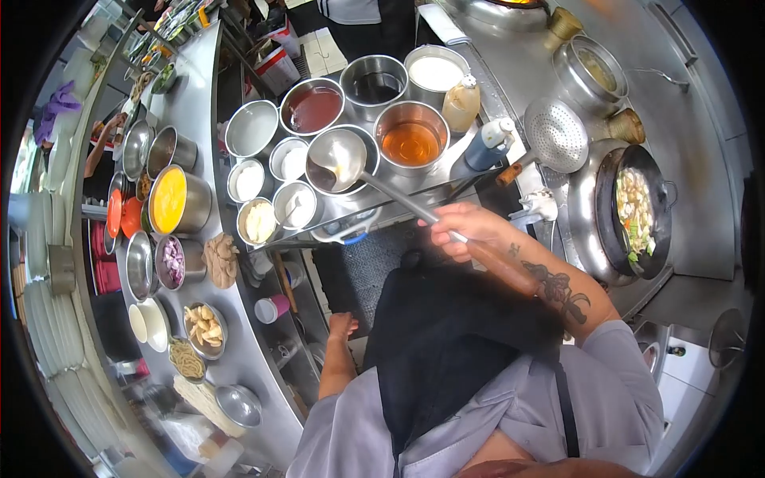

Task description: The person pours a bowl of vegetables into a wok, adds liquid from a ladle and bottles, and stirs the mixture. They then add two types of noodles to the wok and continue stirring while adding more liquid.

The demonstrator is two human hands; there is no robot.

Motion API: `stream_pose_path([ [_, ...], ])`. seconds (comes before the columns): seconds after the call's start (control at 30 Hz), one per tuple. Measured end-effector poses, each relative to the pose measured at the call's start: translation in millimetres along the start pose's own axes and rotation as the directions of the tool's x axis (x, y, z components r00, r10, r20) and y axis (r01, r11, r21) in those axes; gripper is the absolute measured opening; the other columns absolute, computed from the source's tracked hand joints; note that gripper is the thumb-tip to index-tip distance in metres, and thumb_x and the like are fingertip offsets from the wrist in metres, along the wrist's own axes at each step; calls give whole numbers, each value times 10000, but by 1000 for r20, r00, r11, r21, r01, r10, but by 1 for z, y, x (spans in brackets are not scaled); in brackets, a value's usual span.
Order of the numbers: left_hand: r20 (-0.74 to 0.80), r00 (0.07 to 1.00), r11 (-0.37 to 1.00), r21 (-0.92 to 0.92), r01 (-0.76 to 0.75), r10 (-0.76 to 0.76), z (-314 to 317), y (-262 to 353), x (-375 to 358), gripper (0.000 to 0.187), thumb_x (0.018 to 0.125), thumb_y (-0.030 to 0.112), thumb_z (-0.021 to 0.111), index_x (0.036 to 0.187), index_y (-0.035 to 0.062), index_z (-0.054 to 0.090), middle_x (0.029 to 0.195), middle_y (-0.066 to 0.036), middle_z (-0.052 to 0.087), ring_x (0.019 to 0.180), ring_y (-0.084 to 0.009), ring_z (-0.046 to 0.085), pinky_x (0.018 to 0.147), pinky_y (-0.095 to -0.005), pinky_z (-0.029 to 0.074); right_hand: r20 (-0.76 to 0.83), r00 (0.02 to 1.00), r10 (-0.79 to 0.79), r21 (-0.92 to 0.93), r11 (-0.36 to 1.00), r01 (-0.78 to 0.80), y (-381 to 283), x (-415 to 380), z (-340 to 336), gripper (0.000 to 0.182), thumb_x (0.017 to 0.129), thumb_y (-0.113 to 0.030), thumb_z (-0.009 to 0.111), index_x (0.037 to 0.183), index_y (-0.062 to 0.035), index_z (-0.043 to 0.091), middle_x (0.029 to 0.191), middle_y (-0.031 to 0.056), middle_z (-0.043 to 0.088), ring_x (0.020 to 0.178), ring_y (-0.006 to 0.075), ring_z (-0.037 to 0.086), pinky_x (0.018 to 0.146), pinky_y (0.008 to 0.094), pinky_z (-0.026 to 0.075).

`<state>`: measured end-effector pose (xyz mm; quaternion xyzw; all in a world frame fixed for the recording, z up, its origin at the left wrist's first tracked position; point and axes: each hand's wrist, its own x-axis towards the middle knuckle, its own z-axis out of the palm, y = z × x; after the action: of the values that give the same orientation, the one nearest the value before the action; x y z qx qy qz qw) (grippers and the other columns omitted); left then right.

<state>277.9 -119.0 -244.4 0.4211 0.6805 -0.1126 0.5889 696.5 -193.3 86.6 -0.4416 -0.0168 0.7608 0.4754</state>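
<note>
My right hand [455, 229] is closed around the handle of a large ladle [398, 193], and its wooden end lies along my forearm. The ladle's bowl is over a steel pot [370, 150], hiding most of what the pot holds. Around it stand steel pots of dark red sauce [313, 107], dark liquid [374, 86], amber liquid [411, 145] and white liquid [435, 73]. Smaller bowls of white powder [247, 182] sit closer to me. My left hand [343, 324] hangs low beside my apron, fingers curled in, with nothing visible in it.
At right, a wok [637, 211] holds chopped food on the stove, with a perforated skimmer [555, 134] beside it. Squeeze bottles [488, 143] stand at the sauce table's edge. The left counter [251, 366] carries yellow liquid [169, 199], chopped onion [171, 259] and noodles [187, 360]. Another person stands beyond.
</note>
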Motion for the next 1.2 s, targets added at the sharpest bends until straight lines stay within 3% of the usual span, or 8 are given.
stream_pose_path([
  [0.37,28,997,982,171,-82,78,1,49,13,265,860,171,491,926,-36,642,792,-118,703,590,-197,667,471,-300,482,175,936,-306,303,921,245,9,-124,-33,363,945,-87,436,1285,38,443,725,20,452,422,49,434,335,206,355],
  [0.67,364,860,801,354,-483,358,37,89,54,195,846,223,588,794,35,603,682,-85,661,586,-213,651,484,-356,465,-416,525,-742,63,553,831,79,-304,-93,419,892,-46,473,1298,55,450,711,37,472,391,70,423,335,208,328],
  [0.8,260,950,929,277,-244,172,56,116,10,167,850,135,509,823,-3,597,707,-89,664,545,-193,631,456,-293,449,-690,47,-722,-660,655,368,99,-330,-138,376,842,-62,560,1194,64,517,714,90,585,450,191,544,440,305,440],
  [0.83,216,969,955,242,-172,120,56,117,7,167,851,114,489,830,-13,596,713,-90,665,534,-188,626,449,-278,445,-702,23,-712,-656,659,369,109,-331,-171,376,842,-62,560,1194,64,517,714,90,585,450,191,544,440,305,440],
  [0.9,265,952,944,245,-222,155,51,109,21,167,852,117,518,797,-16,602,702,-90,662,549,-189,633,458,-285,448,-572,-180,-800,-694,590,-413,136,-333,-236,384,806,-53,536,1177,43,520,838,257,645,741,382,650,692,451,509],
  [0.97,307,932,936,228,-269,193,47,101,39,177,853,121,547,764,-18,607,691,-89,659,564,-190,641,467,-293,451,-678,-127,-724,-618,655,-435,150,-348,-252,395,786,-50,540,1167,51,513,891,298,628,845,430,621,767,479,483],
  [1.13,727,359,-409,647,-643,585,28,81,73,294,810,318,694,751,34,653,684,-161,658,636,-315,662,558,-415,485,-761,-285,-583,-363,746,-558,169,-347,-306,339,776,-55,550,1091,69,539,868,295,642,821,407,653,743,467,512],
  [1.2,732,384,-431,657,-619,563,33,79,66,293,804,345,692,759,57,662,684,-165,652,655,-341,655,578,-436,484,-801,-228,-554,-447,806,-387,164,-341,-332,250,797,-71,570,1016,48,557,854,249,654,787,374,660,714,446,518],
])
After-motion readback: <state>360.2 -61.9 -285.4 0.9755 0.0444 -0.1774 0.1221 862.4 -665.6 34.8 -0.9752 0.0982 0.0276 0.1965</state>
